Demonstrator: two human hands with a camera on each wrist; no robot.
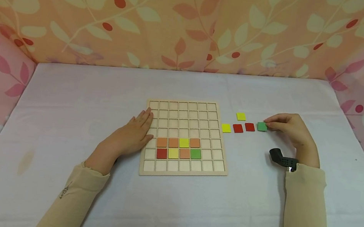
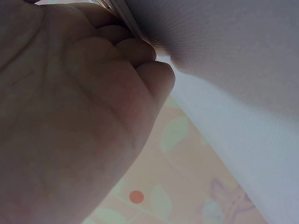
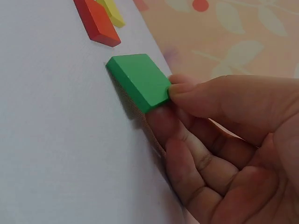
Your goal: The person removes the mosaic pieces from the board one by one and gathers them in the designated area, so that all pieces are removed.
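A square wooden grid board [image 1: 183, 167] lies on the table, with several orange, red, yellow and green tiles set in two neighbouring rows of its lower half. My left hand [image 1: 130, 134] rests along the board's left edge, fingers extended; in the left wrist view the palm [image 2: 70, 107] fills much of the picture and the fingertips meet the board's side. Right of the board, my right hand [image 1: 289, 130] pinches a green square tile [image 1: 262, 126] between thumb and fingers. The right wrist view shows this green tile [image 3: 138, 79] tilted, close over the white cloth.
Between the board and my right hand lie two red tiles [image 1: 244, 128] and two yellow tiles, one yellow tile [image 1: 226, 128] right by the board's edge. A black device [image 1: 282, 158] is strapped at my right wrist. Patterned curtains [image 1: 194, 26] border the white-covered table [image 1: 102, 86].
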